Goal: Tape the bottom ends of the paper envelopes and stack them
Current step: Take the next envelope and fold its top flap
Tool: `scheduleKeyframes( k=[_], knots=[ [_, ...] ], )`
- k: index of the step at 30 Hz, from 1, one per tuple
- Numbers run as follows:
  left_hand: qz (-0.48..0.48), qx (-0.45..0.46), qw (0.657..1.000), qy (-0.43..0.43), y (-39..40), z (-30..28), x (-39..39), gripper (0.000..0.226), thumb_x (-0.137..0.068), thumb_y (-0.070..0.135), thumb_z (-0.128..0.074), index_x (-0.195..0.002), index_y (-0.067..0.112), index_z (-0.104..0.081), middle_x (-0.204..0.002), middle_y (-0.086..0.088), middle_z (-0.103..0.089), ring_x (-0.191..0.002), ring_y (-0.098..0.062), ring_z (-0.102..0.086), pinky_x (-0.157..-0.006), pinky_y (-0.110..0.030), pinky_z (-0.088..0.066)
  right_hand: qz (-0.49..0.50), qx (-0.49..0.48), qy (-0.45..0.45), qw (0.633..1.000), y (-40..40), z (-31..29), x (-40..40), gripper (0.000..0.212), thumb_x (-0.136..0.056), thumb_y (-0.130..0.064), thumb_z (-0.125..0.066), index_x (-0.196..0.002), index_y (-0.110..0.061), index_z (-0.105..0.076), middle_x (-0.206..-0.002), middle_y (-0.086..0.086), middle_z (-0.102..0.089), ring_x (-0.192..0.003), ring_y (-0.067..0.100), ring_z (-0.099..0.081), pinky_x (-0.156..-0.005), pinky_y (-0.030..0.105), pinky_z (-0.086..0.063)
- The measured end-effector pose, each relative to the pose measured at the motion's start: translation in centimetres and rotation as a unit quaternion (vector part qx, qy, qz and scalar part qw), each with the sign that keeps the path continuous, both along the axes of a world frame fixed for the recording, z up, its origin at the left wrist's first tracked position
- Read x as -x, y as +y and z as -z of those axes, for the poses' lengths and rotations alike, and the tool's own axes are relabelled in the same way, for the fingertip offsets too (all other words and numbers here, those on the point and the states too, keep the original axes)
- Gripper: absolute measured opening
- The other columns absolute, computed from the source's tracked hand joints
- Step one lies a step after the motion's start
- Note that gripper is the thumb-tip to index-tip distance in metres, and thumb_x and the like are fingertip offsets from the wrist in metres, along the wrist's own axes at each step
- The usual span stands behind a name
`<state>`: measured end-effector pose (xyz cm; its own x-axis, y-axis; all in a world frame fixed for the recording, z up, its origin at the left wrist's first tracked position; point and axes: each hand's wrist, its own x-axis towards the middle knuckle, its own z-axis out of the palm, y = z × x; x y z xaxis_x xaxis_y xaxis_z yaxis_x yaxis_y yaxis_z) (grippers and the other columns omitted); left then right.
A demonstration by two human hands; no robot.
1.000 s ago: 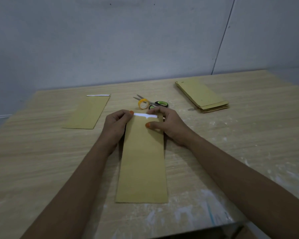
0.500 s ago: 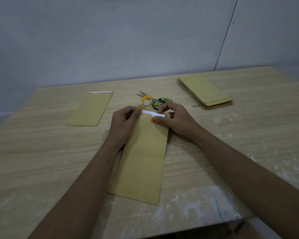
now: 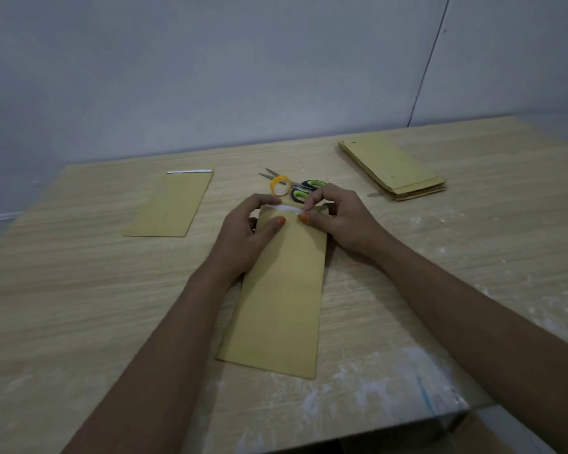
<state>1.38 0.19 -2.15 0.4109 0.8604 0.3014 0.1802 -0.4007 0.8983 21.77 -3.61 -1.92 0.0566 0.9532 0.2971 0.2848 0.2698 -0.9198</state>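
Observation:
A long brown paper envelope [image 3: 284,290] lies in front of me on the wooden table [image 3: 79,306], slightly slanted. A white strip of tape [image 3: 287,208] runs along its far end. My left hand [image 3: 246,237] pinches that end at its left, thumb on top and fingers curled over the edge. My right hand [image 3: 338,221] pinches the right part of the same end, thumb pressing beside the tape. A single envelope [image 3: 173,206] with a white taped far edge lies to the left. A stack of envelopes [image 3: 392,168] sits at the far right.
A yellow tape roll [image 3: 280,185] and scissors with green-black handles [image 3: 304,189] lie just beyond my hands. White dust marks cover the table's right and near parts. The table's front edge [image 3: 374,434] is close, with a drop below at the right.
The envelope has swung slightly, its near end moving right. My thumbs have come closer together on the taped end, and my fingers now curl over the far edge.

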Motion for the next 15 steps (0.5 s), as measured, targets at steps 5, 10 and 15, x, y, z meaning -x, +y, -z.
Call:
scheduleKeyframes(
  k=[5, 10, 15],
  knots=[
    [0.004, 0.023, 1.000, -0.015, 0.16, -0.33, -0.12, 0.010, -0.092, 0.007, -0.068, -0.088, 0.012, -0.060, -0.086, 0.000, -0.064, -0.062, -0.006, -0.057, -0.055, -0.023, -0.048, -0.023, 0.012, -0.020, 0.999, -0.21, -0.07, 0.28, 0.015, -0.081, -0.017, -0.079, -0.087, -0.016, -0.065, -0.100, 0.009, -0.064, -0.083, 0.013, -0.061, -0.069, 0.027, -0.049],
    [0.021, 0.037, 0.998, -0.040, 0.13, -0.40, 0.08, 0.011, -0.093, 0.003, -0.065, -0.087, 0.011, -0.061, -0.080, 0.001, -0.062, -0.059, -0.004, -0.055, -0.053, -0.020, -0.046, -0.023, 0.017, -0.062, 0.998, -0.05, 0.16, 0.25, 0.028, -0.071, -0.032, -0.083, -0.090, -0.025, -0.064, -0.103, 0.009, -0.062, -0.085, 0.019, -0.058, -0.069, 0.029, -0.047],
    [0.042, 0.069, 0.996, -0.039, -0.06, -0.66, 0.29, 0.008, -0.091, 0.007, -0.069, -0.096, 0.006, -0.061, -0.089, -0.002, -0.067, -0.066, -0.005, -0.064, -0.058, -0.023, -0.052, -0.022, -0.008, -0.045, 0.999, 0.02, 0.24, 0.41, 0.016, -0.077, -0.022, -0.078, -0.083, -0.025, -0.064, -0.106, 0.017, -0.059, -0.097, 0.034, -0.057, -0.077, 0.039, -0.048]
  ],
)
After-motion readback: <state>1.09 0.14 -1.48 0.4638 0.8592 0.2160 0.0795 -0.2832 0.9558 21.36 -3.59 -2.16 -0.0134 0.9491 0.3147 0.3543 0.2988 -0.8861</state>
